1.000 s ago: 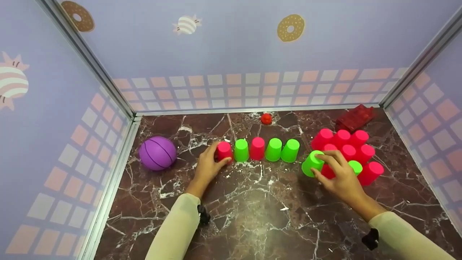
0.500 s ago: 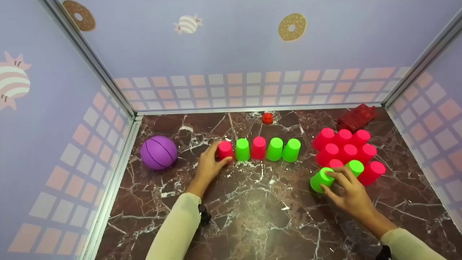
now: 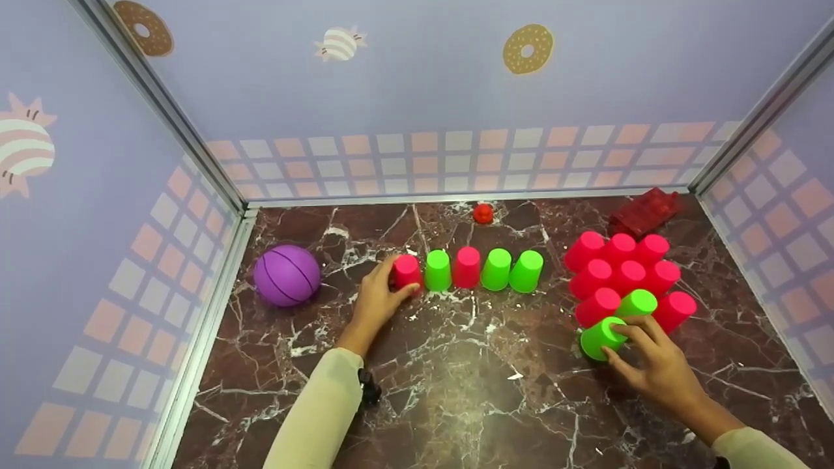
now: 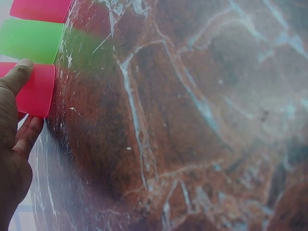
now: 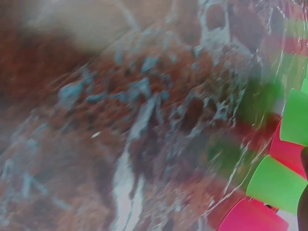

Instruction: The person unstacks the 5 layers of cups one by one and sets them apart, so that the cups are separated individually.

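At the left end of a row of upturned cups, my left hand (image 3: pixel 376 303) grips a pink cup (image 3: pixel 407 268) between thumb and fingers. The left wrist view shows the thumb lying on that pink cup (image 4: pixel 37 89), with a green cup (image 4: pixel 32 39) close beside it. On the right, my right hand (image 3: pixel 661 365) holds an upturned green cup (image 3: pixel 601 340) by its side. Directly behind that cup stand a pink cup (image 3: pixel 596 307) and another green cup (image 3: pixel 637 303). In the right wrist view only a dark sliver of my right hand (image 5: pixel 303 207) shows.
The row continues with a green cup (image 3: pixel 438 271), a pink cup (image 3: pixel 466 268) and two more green ones. Several pink cups (image 3: pixel 629 277) cluster at right. A purple ball (image 3: pixel 287 275) lies left. A small red object (image 3: pixel 483 213) and a dark red block (image 3: pixel 645 212) sit near the back wall.
My right hand has brought the green cup rightward and nearer to me, from the left side of the pink cluster to its front. My left hand keeps its place on the pink cup.
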The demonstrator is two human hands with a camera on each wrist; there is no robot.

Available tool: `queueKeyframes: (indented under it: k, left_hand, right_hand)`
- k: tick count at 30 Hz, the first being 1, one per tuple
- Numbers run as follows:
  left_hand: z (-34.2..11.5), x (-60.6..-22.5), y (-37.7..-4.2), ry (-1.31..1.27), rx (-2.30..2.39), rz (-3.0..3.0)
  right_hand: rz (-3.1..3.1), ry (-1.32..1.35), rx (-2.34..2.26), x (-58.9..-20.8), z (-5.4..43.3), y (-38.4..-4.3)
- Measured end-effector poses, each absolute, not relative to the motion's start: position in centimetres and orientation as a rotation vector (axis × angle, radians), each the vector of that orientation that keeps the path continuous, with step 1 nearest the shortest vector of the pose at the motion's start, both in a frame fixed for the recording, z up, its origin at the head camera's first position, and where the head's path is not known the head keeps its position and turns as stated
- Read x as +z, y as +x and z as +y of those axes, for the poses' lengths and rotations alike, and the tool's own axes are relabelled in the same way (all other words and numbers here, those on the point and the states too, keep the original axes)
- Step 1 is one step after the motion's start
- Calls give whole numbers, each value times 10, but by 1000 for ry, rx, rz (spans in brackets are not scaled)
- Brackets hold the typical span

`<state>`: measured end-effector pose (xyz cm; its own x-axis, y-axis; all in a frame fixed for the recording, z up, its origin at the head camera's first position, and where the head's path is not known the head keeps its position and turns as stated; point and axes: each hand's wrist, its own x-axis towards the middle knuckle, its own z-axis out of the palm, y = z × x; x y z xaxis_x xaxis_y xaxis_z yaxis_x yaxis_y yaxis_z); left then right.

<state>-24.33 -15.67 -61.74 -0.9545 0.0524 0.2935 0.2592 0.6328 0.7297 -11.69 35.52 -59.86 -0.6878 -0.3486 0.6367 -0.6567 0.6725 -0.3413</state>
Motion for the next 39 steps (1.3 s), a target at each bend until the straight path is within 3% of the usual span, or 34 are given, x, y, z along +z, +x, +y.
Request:
queueKeyframes:
  k: [21, 29, 39]
  left_hand:
    - [-156, -618, -243, -259, -1259, -2594]
    - [-156, -618, -243, -261, -1252, -2595]
    - [-156, -617, -241, -251, -1235, -2599]
  right_hand:
    - [-2511, 676, 735, -600, 361, -107]
    - [-2391, 753, 778, -590, 359, -116]
    - [-2258, 712, 764, -555, 311, -142]
